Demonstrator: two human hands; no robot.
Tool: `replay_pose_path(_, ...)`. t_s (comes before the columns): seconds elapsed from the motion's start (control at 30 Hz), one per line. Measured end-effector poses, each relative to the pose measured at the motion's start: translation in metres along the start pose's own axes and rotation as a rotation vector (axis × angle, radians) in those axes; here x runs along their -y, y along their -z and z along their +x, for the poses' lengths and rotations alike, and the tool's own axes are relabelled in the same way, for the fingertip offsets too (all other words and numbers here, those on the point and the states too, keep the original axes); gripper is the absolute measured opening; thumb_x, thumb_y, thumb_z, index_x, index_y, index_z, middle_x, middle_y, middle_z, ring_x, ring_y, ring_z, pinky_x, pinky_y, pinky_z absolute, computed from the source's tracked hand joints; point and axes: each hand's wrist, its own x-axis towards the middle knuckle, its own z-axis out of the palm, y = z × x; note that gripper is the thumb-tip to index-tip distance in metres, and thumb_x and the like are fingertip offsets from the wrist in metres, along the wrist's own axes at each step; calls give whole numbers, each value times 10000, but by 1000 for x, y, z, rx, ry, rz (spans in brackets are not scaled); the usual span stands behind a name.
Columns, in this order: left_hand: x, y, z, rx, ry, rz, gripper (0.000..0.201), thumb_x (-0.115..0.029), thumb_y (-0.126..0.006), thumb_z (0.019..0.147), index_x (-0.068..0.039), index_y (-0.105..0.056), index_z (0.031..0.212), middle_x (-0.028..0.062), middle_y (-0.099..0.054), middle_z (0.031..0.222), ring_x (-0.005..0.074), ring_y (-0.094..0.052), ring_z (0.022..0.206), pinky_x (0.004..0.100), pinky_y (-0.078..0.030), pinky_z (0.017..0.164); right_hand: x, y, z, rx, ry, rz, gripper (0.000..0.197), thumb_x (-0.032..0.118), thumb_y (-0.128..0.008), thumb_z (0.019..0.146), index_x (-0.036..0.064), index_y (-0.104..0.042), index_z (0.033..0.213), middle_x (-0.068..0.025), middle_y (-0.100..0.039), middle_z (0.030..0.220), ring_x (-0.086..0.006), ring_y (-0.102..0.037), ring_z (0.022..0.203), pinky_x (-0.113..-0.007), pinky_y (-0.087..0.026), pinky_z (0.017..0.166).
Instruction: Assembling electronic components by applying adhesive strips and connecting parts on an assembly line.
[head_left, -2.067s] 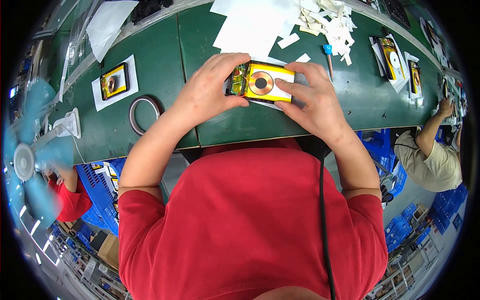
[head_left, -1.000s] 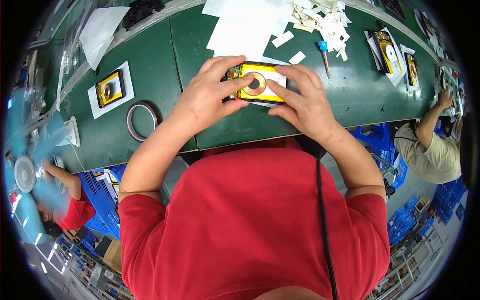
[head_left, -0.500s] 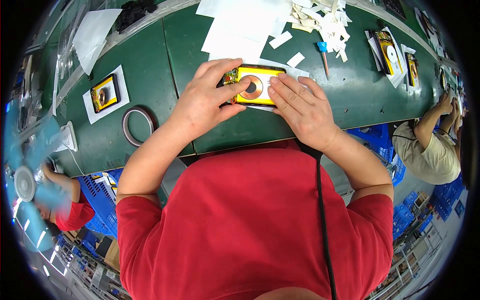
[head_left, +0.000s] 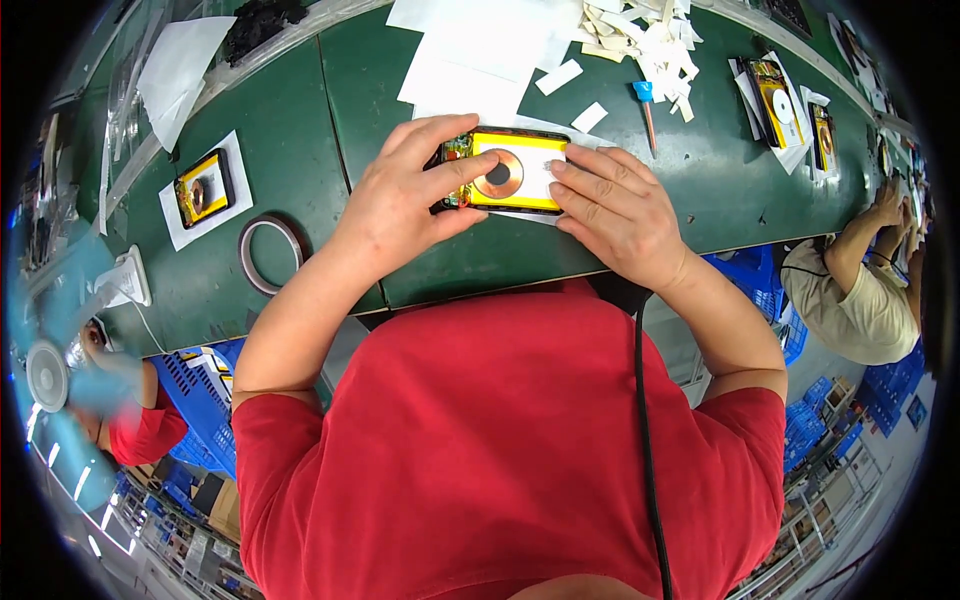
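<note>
An open power bank (head_left: pixel 545 160) lies on white paper before me. It has a black case, a yellow-edged white battery, a round copper coil (head_left: pixel 513 183) and a small circuit board at its left end. My left hand (head_left: pixel 410 190) grips that left end, thumb reaching onto the coil's dark centre and index finger along the far edge. Across the right end rest the stretched, close-set fingers of my right hand (head_left: pixel 620 210), tips at the battery's edge. The right thumb is hidden.
White sheets (head_left: pixel 480 60), a pile of pale strips (head_left: pixel 640 40) and a blue-handled screwdriver (head_left: pixel 644 105) lie beyond. At left are another open unit (head_left: pixel 205 188) and a tape roll (head_left: pixel 246 255); more units (head_left: pixel 775 100) sit right. A blurred fan (head_left: pixel 50 375) and co-workers flank the bench.
My right fingers have slid slightly right, uncovering more of the battery's white face. My left hand keeps its grip, thumb still on the coil. The whole view has shifted a little.
</note>
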Motion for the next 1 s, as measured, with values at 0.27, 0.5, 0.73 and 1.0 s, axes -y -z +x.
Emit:
replay_pose_path(0.27,-5,2,5,-4,55,0,753,-138,-920,665,-87,-614,1352,91,-588,1388,334,-558,1268,442,-510,1044,0,9,15,14,-423,257,634,125,-930,658,44,-680,1235,-117,-640,1258,-330,-646,1114,-399,-554,951)
replay_pose_path(0.5,-4,2,4,12,38,-2,789,-129,-911,682,-82,-581,1397,97,-562,1435,337,-535,1308,437,-501,1066,-2,12,17,45,-344,197,661,111,-921,662,46,-662,1266,-139,-624,1313,-335,-619,1196,-406,-548,982)
replay_pose_path(0.73,-24,7,1,75,54,246,848,-209,-877,755,-84,-491,1500,171,-437,1577,396,-407,1434,516,-358,1191,2,13,15,126,-269,243,548,94,-876,719,47,-685,1231,-144,-651,1242,-349,-659,1097,-414,-564,921)
replay_pose_path(1.0,-51,-5,-3,44,257,252,1014,-331,-939,671,-73,-466,1531,200,-421,1587,399,-380,1450,491,-380,1179,8,3,14,85,-227,227,449,83,-852,759,50,-721,1187,-108,-692,1070,-307,-687,911,-375,-577,774)
